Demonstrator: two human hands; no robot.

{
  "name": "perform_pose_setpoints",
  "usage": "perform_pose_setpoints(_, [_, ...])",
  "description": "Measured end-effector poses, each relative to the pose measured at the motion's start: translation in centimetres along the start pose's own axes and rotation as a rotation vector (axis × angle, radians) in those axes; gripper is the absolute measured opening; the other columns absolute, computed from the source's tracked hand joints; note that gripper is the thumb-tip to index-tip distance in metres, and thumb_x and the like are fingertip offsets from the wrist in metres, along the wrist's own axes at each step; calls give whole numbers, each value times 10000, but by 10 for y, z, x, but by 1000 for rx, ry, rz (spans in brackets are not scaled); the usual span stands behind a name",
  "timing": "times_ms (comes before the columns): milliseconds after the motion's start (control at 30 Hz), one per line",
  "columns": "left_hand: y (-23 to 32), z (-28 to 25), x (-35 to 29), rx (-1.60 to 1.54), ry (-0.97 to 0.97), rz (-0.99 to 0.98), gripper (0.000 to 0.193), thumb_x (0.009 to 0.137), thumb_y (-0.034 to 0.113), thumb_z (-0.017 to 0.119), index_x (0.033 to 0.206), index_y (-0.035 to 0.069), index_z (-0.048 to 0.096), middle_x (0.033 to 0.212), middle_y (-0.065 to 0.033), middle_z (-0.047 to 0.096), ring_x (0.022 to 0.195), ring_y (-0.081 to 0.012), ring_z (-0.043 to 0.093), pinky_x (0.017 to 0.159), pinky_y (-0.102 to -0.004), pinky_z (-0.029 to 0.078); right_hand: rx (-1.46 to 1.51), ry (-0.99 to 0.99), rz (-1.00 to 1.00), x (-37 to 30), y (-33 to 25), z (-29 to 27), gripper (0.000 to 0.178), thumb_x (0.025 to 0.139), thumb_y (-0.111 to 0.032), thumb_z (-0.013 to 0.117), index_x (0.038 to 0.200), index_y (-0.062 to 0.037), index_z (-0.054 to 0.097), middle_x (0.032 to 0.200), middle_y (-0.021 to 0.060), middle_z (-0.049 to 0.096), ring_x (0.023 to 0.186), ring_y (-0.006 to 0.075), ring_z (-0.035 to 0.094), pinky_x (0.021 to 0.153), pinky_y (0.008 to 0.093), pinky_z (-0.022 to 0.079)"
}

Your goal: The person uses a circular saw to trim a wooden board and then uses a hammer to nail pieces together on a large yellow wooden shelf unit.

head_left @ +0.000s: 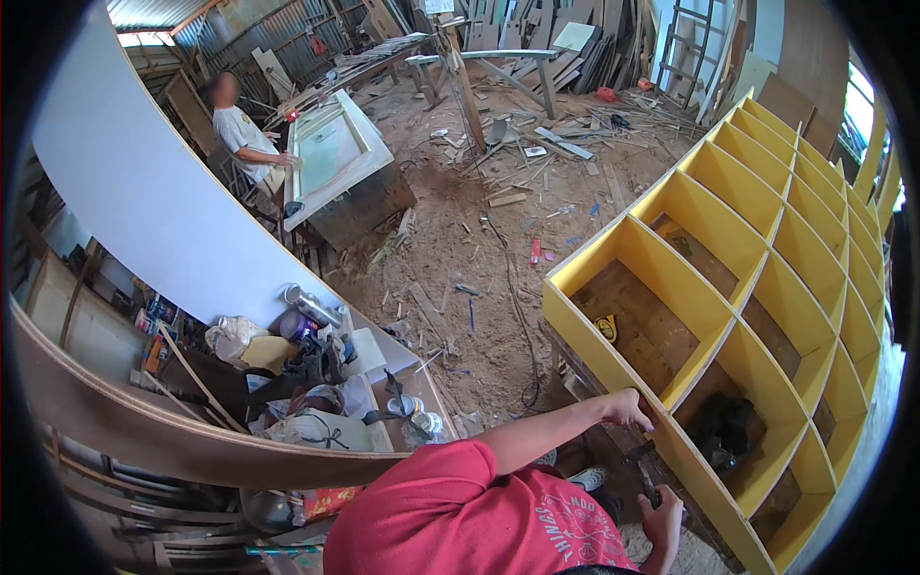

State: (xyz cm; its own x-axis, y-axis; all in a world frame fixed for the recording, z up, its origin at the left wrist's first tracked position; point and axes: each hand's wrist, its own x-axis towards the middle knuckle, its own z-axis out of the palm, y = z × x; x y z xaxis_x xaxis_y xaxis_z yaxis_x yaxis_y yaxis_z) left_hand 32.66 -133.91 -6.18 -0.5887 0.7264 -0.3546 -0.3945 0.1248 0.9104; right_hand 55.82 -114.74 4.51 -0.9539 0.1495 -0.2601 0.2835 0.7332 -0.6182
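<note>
A large yellow grid frame [661,388] of open compartments lies on its back to my right. At the outer face of its near side board is my left hand [628,409], fingers curled together against the board. What they pinch, if anything, is too small to make out. Lower down, close beside the same board, my right hand [661,517] grips a hammer [650,489] by its dark handle, with the head pointing up toward my left hand. Inside the nearest compartments lie a yellow tape measure [606,329] and a dark bundle or tool [721,429], unclear in the shadow.
On the left, a curved white panel [153,192] borders a box of cans, bags and cloths [369,436]. A person [244,144] stands at a pale door panel [335,153]. Wood scraps and a cable [513,287] litter the dusty floor; a wooden post [462,86] stands beyond.
</note>
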Motion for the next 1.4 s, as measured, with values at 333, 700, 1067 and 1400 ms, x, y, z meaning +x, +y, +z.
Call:
perform_pose_setpoints(333, [18, -3, -11, 216, -14, -73, 341, 769, 238, 893, 1050, 52, 839, 873, -1, 775, 725, -123, 629, 614, -308, 470, 17, 3, 5, -2, -13, -13, 320, 779, -246, 840, 902, 20, 711, 704, 169, 633, 641, 292, 591, 646, 430, 471])
perform_pose_setpoints(700, [27, 4, -16, 139, 45, -99, 228, 783, 241, 886, 919, 72, 817, 740, 16, 685, 567, -96, 516, 502, -278, 384, 30, -57, -54, 5, -13, -17, 358, 766, -261, 858, 951, 31, 762, 794, 199, 721, 743, 325, 700, 734, 420, 538])
perform_pose_setpoints(1067, [28, 0, -16, 79, 5, -111, 214, 783, 275, 838, 893, 93, 813, 705, 21, 646, 568, -106, 503, 504, -300, 384, 47, -92, -29, 6, -15, -18, 362, 771, -264, 858, 965, 27, 769, 851, 214, 741, 800, 338, 725, 779, 419, 553])
perform_pose_setpoints(1400, [22, 1, -12, 105, 36, -84, 211, 757, 227, 864, 894, 71, 828, 810, 0, 769, 618, -91, 587, 531, -297, 432, 5, -104, 7, 8, -19, -18, 402, 773, -300, 867, 990, 22, 766, 831, 200, 728, 766, 315, 705, 750, 421, 542])
